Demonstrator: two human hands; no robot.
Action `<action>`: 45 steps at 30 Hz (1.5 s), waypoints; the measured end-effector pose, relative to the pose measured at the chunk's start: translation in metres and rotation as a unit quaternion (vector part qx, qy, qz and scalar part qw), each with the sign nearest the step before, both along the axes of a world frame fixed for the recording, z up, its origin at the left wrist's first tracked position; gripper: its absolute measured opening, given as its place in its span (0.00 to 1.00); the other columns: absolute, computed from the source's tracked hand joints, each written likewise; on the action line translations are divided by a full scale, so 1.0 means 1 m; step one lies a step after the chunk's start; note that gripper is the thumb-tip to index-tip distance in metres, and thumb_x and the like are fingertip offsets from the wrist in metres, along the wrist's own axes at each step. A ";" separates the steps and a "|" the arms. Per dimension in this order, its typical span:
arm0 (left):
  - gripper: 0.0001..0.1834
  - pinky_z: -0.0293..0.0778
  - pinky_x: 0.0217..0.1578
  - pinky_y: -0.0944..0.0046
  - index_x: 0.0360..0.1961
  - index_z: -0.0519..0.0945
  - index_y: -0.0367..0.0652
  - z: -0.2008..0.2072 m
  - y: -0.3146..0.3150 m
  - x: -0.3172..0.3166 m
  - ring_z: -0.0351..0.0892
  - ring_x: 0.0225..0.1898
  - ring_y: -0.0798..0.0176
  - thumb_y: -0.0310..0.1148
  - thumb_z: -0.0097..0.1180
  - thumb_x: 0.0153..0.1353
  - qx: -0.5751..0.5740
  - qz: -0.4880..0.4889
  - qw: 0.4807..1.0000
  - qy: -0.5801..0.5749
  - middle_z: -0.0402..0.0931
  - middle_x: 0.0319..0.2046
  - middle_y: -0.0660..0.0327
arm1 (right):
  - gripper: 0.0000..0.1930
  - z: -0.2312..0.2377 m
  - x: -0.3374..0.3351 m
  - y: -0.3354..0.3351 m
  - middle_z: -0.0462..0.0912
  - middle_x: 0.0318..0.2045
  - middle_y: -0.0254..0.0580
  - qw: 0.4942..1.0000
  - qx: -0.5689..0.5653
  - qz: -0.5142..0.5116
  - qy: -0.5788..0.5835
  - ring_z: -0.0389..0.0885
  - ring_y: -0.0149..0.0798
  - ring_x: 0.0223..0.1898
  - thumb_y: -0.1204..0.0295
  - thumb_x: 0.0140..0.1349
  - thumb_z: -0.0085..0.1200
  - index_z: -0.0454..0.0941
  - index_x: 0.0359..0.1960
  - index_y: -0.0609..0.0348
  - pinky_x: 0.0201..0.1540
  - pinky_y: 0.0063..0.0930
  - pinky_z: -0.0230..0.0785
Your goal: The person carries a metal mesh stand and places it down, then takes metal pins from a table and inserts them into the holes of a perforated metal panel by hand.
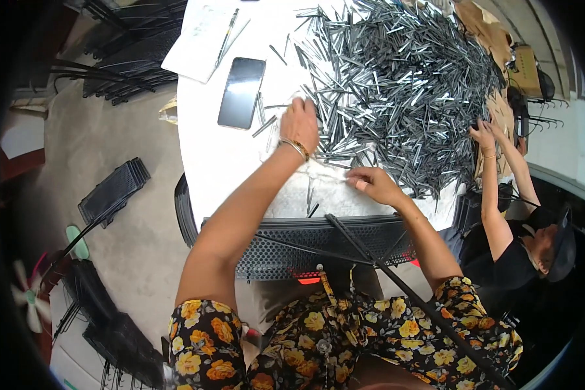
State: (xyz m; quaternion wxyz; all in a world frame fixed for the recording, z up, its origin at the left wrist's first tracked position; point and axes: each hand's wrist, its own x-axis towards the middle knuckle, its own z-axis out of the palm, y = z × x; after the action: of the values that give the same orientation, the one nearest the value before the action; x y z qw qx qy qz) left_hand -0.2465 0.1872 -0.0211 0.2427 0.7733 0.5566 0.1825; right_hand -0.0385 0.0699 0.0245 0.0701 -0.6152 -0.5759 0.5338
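The strips (pixel 403 91), thin, dark and glossy, lay in a broad, tangled heap over the right part of the white counter (pixel 205 143), with a few loose ones scattered left of it. The left hand (pixel 299 123) reached to the heap's left edge, palm down, fingers bent and drawn close; I could not tell whether they pinched a strip. Bracelets (pixel 296 148) circled that wrist. The right hand (pixel 374 186) was nearer the person's body, just below the heap, its fingers curled and thumb close to them; whether anything was pinched there, I could not tell either.

Left of the heap lay a phone (pixel 242 93), screen up, and beyond it some paper (pixel 195 39) with a pen (pixel 227 36) on top. Along the counter's near edge stood a black mesh panel (pixel 273 253), below the forearms. At the heap's right side, a co-worker in a dark cap and top reached in with both hands (pixel 483 136). On the floor (pixel 136 247) to the left lay a black stack (pixel 115 192), and farther down that side was a fan (pixel 30 298).
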 end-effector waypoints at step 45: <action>0.15 0.76 0.39 0.58 0.34 0.81 0.41 0.127 -0.274 0.254 0.80 0.40 0.51 0.39 0.58 0.48 0.043 -0.156 0.923 0.350 0.79 0.35 0.50 | 0.13 0.146 0.342 -0.466 0.81 0.36 0.42 0.948 0.228 -0.219 0.035 0.77 0.32 0.40 0.70 0.59 0.52 0.77 0.42 0.67 0.45 0.24 0.68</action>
State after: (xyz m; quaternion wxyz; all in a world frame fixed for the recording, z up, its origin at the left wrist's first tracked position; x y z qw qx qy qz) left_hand 0.0079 -0.0865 0.1057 0.0245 0.8746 0.4700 -0.1162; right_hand 0.3034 -0.3960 0.1702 0.3438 -0.6748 -0.5304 0.3808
